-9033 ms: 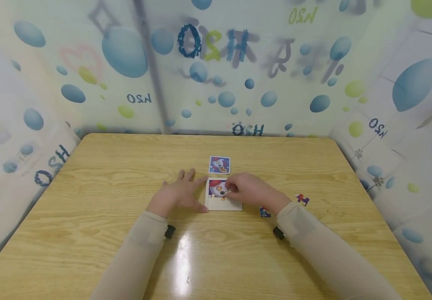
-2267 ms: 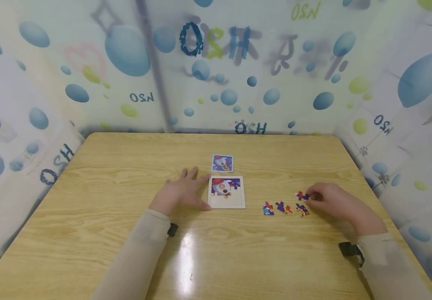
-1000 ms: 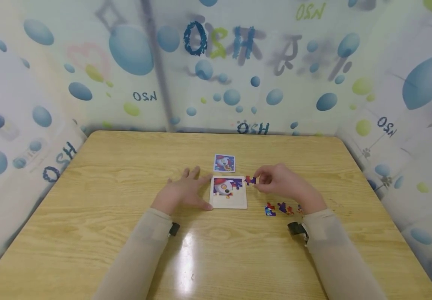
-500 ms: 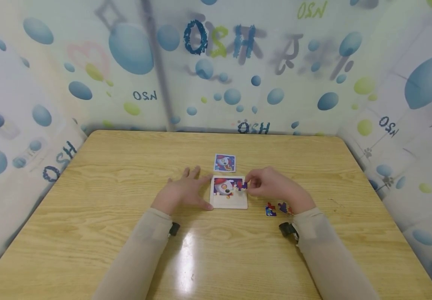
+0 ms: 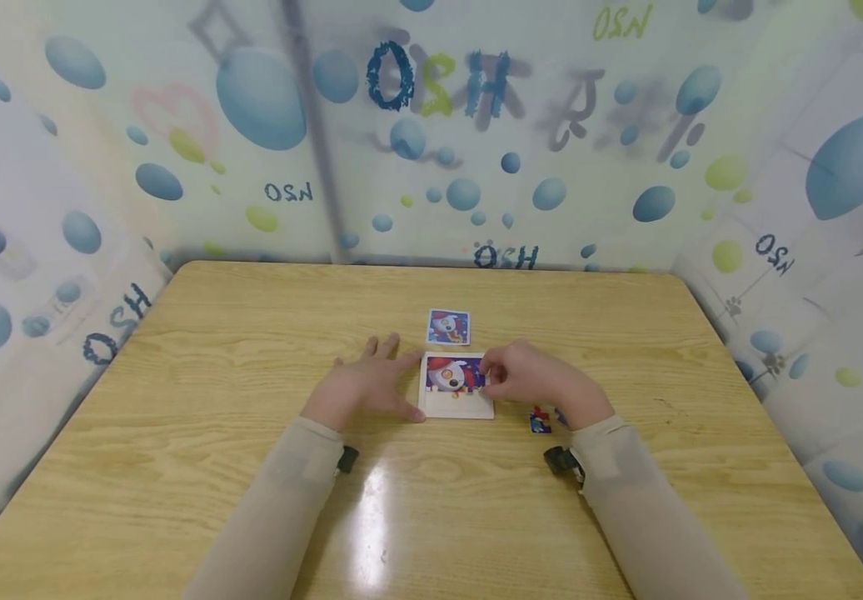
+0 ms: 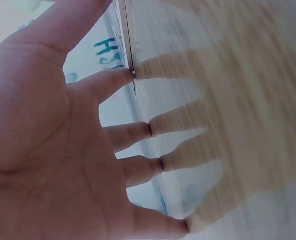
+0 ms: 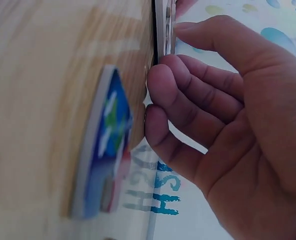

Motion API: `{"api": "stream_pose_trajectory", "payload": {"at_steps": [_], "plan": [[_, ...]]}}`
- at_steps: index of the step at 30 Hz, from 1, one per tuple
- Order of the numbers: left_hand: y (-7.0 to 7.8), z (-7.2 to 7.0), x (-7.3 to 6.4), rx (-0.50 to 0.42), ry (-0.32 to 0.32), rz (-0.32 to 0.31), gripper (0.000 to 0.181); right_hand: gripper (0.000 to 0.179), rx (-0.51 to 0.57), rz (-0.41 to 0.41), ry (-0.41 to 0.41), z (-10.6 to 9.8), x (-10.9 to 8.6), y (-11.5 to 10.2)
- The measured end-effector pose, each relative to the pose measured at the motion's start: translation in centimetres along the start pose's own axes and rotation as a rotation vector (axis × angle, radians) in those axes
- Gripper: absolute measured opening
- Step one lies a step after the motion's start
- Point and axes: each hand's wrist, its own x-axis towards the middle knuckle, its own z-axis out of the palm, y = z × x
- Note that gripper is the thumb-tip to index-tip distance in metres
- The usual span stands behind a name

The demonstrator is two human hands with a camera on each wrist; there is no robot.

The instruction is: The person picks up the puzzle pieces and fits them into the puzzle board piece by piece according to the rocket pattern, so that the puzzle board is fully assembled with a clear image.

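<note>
A jigsaw puzzle in a pale frame tray (image 5: 459, 407) lies mid-table. Its upper part carries a picture of a white dog in a red hat; the lower part is bare. My left hand (image 5: 360, 385) rests spread on the table, thumb and index finger against the tray's left side. In the left wrist view that hand (image 6: 82, 140) has its fingertips on the tabletop. At the tray's right edge my right hand (image 5: 532, 375) pinches a puzzle piece (image 5: 480, 380), mostly hidden by the fingers. The right wrist view shows the hand's (image 7: 228, 100) thumb at the tray edge.
Behind the tray lies a small picture card (image 5: 449, 327) with the same dog. A loose puzzle piece (image 5: 540, 420) lies right of the tray, with another (image 5: 561, 417) partly under the right wrist. The wooden table (image 5: 251, 333) meets a patterned curtain at the back.
My right hand brought a red-and-purple piece from the right side of the table to the tray and moved it down into the right part of the picture. The left hand stayed put.
</note>
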Motion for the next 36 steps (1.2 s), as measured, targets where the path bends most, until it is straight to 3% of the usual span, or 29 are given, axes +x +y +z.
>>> {"api": "stream_pose_trajectory", "payload": {"at_steps": [10, 20, 36], "plan": [[-0.07, 0.08, 0.02, -0.002, 0.001, 0.003, 0.109, 0.021, -0.056, 0.001, -0.003, 0.06, 0.19, -0.55], [-0.07, 0.03, 0.06, -0.002, 0.0, -0.001, 0.11, 0.02, -0.013, -0.039, -0.019, 0.3, 0.25, -0.36], [-0.02, 0.03, 0.1, -0.001, -0.001, -0.005, 0.109, 0.027, -0.027, -0.004, -0.035, 0.38, 0.1, -0.96]]}}
